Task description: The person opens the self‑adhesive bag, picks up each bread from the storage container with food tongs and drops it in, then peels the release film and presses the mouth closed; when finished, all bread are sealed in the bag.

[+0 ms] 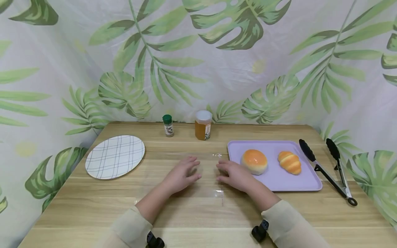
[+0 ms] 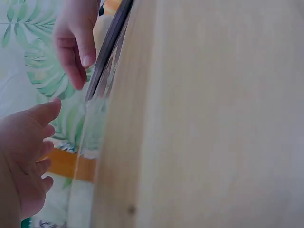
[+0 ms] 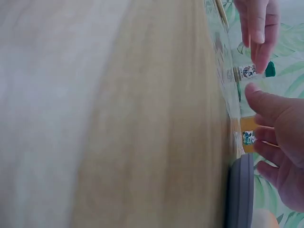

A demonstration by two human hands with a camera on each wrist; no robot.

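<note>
My left hand (image 1: 181, 175) is over the middle of the table, its fingers relaxed and holding nothing. Facing it, my right hand (image 1: 237, 175) has loosely bent fingers and is likewise bare of any object. Beneath both hands lies a clear flat sheet or board (image 1: 198, 193), seen mainly by its glints and faint edges. In the right wrist view its clear edge (image 3: 223, 57) runs along the tabletop. Close beside the right hand, a round bun (image 1: 254, 161) and a striped croissant-shaped roll (image 1: 289, 162) sit on a lilac tray (image 1: 273, 186).
A white plate with a blue grid (image 1: 115, 156) is at the left. Along the back stand a green-capped seasoning shaker (image 1: 168, 125) and a white-lidded jar of amber contents (image 1: 203, 125). Black-tipped tongs (image 1: 330, 175) lie spread at the right, by the tray.
</note>
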